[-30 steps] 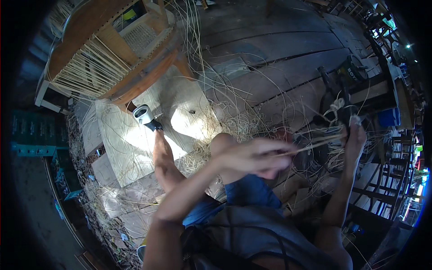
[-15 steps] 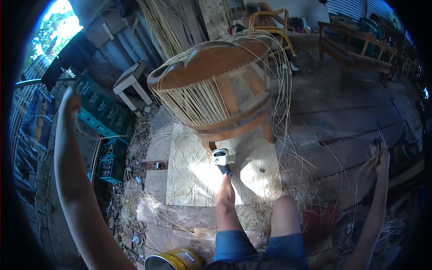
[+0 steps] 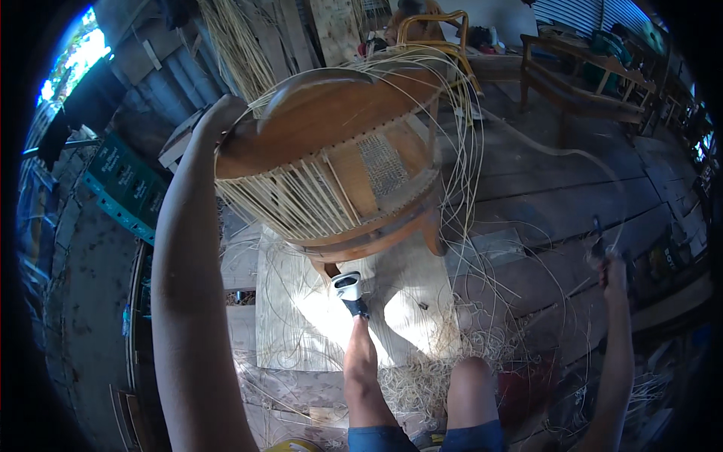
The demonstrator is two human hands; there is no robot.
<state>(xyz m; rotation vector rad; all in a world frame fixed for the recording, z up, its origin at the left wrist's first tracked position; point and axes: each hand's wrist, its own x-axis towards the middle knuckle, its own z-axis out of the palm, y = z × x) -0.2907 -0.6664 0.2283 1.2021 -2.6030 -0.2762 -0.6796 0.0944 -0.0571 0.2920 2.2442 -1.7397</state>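
Observation:
A wooden chair (image 3: 331, 124) stands tilted in front of me, with pale cane strands (image 3: 279, 200) strung closely across the left of its curved back. A woven cane panel (image 3: 385, 164) shows to their right. My left hand (image 3: 226, 114) is at the left end of the top rail, apparently touching it; its fingers are hidden. Far out to the right, my right hand (image 3: 614, 275) is closed around a long cane strand (image 3: 595, 154) that arcs back toward the chair. A dark, blurred tool-like piece (image 3: 599, 237) shows at that hand. My shoed foot (image 3: 347, 285) is by a chair leg.
The chair stands on a plywood sheet (image 3: 282, 301), with cane shavings (image 3: 422, 384) heaped near my knees. Loose strands hang down its right side. Green crates (image 3: 124, 184) stand at left. Behind are a rattan armchair (image 3: 459, 45), a person (image 3: 414, 19) and a wooden bench (image 3: 580, 83).
My left hand has come from the far left, over the crates, to the chair's top rail. My right hand has shifted slightly left; the strand's arc now shows. The view has shifted too.

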